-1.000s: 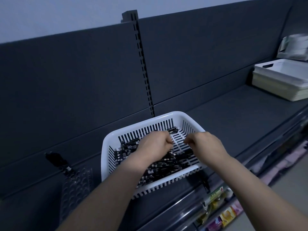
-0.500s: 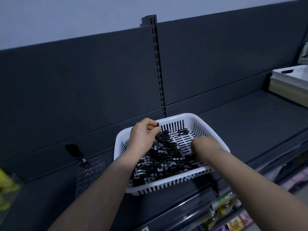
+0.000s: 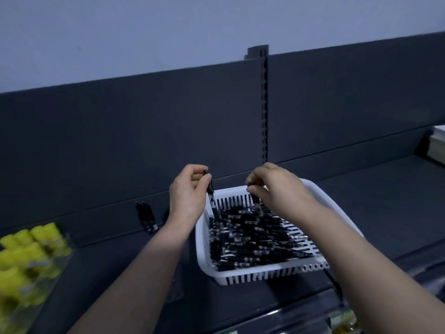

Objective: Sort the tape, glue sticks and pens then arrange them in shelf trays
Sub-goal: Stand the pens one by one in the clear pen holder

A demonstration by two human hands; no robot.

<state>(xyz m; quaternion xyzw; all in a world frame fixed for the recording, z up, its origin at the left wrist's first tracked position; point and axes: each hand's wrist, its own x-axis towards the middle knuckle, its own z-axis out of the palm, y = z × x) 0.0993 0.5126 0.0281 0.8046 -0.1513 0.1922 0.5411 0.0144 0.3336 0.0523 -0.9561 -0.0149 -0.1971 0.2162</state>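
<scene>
1. Head view: the white basket (image 3: 269, 277) sits on the dark shelf (image 3: 385, 201), heaped with black pens (image 3: 252, 237).
2. Left hand (image 3: 189, 192), over the basket's back-left corner, pinches one pen (image 3: 212, 201), tip down.
3. Right hand (image 3: 274, 189), over the basket's back rim, pinches another pen (image 3: 254, 198).

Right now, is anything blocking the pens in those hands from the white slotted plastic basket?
Nothing visible. The left hand pinches a black pen, the right hand a second black pen, both over the open white slotted plastic basket of loose pens.
</scene>
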